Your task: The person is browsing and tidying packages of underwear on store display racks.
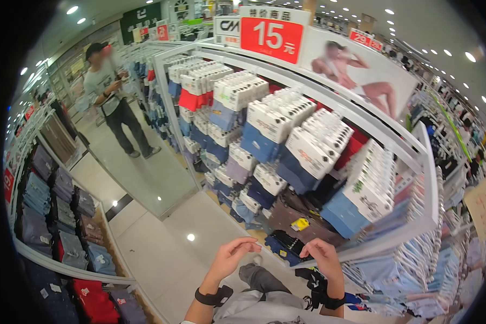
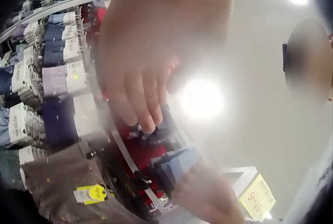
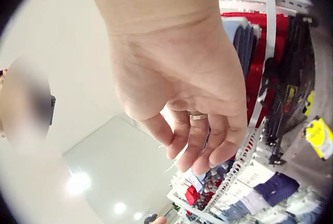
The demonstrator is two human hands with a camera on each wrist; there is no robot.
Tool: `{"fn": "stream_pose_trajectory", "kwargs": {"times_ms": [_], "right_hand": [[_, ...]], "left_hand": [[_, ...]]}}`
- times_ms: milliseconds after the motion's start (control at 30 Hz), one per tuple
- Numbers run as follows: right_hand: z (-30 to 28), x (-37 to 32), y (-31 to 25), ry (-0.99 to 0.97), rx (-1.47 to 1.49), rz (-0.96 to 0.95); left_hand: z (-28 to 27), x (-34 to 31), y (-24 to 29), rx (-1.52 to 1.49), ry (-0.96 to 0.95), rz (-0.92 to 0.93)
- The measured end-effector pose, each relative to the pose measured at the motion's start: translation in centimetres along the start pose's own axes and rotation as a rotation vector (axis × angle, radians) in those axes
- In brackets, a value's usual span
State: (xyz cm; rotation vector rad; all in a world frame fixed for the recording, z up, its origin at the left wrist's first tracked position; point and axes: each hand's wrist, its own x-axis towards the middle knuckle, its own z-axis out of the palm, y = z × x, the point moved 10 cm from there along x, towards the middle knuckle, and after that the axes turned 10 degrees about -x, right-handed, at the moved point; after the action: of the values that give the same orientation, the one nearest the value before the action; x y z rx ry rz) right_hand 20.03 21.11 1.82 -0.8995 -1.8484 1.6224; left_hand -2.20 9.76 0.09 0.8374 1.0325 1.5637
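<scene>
Both hands empty, fingers loosely bent – left hand (image 1: 229,261) and right hand (image 1: 325,258) held well apart in front of rack (image 1: 426,210). Brown garment (image 1: 278,217) with yellow tag (image 1: 300,224) hung low on rack, just past hands. Dark garment (image 1: 279,249) sat right below that – ring (image 3: 198,116) on right hand, red 15-yuan sign (image 1: 270,38) up top.
</scene>
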Motion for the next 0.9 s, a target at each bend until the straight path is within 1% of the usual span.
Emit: {"fn": "stream_pose_trajectory", "kwargs": {"times_ms": [67, 100, 133, 200, 233, 367, 467, 533, 633, 700, 767, 867, 900], "right_hand": [[-0.5, 0.7, -1.7, -0.025, -0.052, -0.035], [5.8, 5.7, -0.5, -0.052, 0.045, -0.014], [5.3, 8.8, -1.8, -0.044, -0.003, -0.042], [4.5, 10.7, -1.6, -0.060, -0.052, 0.023], [4.4, 12.8, -2.4, -0.065, -0.058, -0.010], [5.0, 16.9, -3.8, -0.090, -0.052, -0.041], [5.0, 17.6, -3.6, -0.068, -0.086, -0.004], [5.0, 18.0, -4.1, -0.030, -0.150, 0.018], [5.3, 17.8, -3.7, 0.018, -0.135, 0.015], [5.5, 18.0, -3.4, 0.057, -0.127, 0.063], [6.4, 18.6, -3.0, 0.103, -0.096, 0.078], [8.4, 20.0, -3.9, 0.174, -0.102, 0.039], [8.7, 19.9, -3.9, 0.189, -0.100, 0.070]], "left_hand": [[0.8, 0.4, 0.3, -0.041, 0.003, 0.013], [-6.0, 1.2, 3.6, 0.068, 0.057, -0.035], [-6.5, 4.1, 4.6, 0.073, 0.046, 0.014], [-6.4, 6.1, 4.6, 0.042, 0.058, 0.023], [-6.8, 8.2, 5.4, 0.043, 0.054, 0.049], [-7.9, 13.0, 7.2, 0.107, 0.067, 0.047], [-7.4, 16.2, 7.0, 0.062, -0.020, 0.027], [-7.3, 18.0, 6.8, 0.104, -0.092, -0.013], [-6.6, 20.5, 6.6, 0.113, -0.190, -0.069], [-6.3, 22.1, 6.7, 0.124, -0.259, -0.085], [-6.6, 23.9, 7.5, 0.168, -0.336, -0.084], [-8.1, 25.6, 9.1, 0.189, -0.426, -0.058], [-8.5, 25.7, 8.9, 0.159, -0.436, -0.074]]}}
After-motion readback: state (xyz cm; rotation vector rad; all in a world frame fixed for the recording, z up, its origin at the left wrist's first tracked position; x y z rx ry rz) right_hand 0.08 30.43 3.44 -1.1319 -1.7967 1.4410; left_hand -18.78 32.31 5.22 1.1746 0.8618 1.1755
